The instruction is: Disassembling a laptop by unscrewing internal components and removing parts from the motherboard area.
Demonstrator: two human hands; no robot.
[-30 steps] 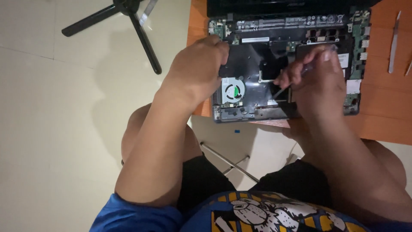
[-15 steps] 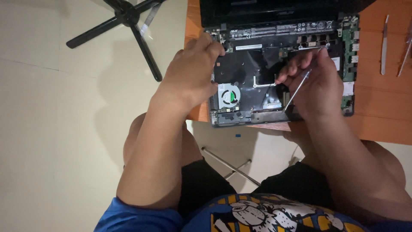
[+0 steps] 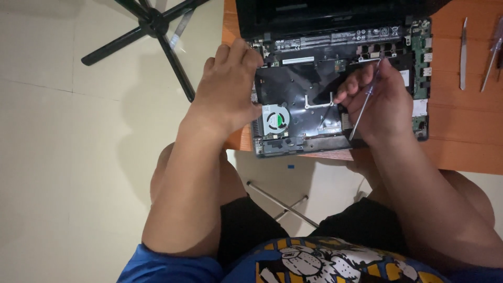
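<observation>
An opened laptop base lies on the orange table, its black inner cover, green circuit board and round white cooling fan exposed. My left hand rests on the laptop's left edge, fingers curled over it just above the fan. My right hand holds a thin screwdriver with a clear handle over the right part of the black cover. The shaft points down toward the front edge.
Metal tweezers and another slim tool lie on the table at the far right. A black chair base stands on the pale tiled floor at the upper left. My knees are under the table's front edge.
The view has shifted, so the laptop sits lower in the frame. My right hand has turned the screwdriver more upright. My left hand stays on the laptop's left edge.
</observation>
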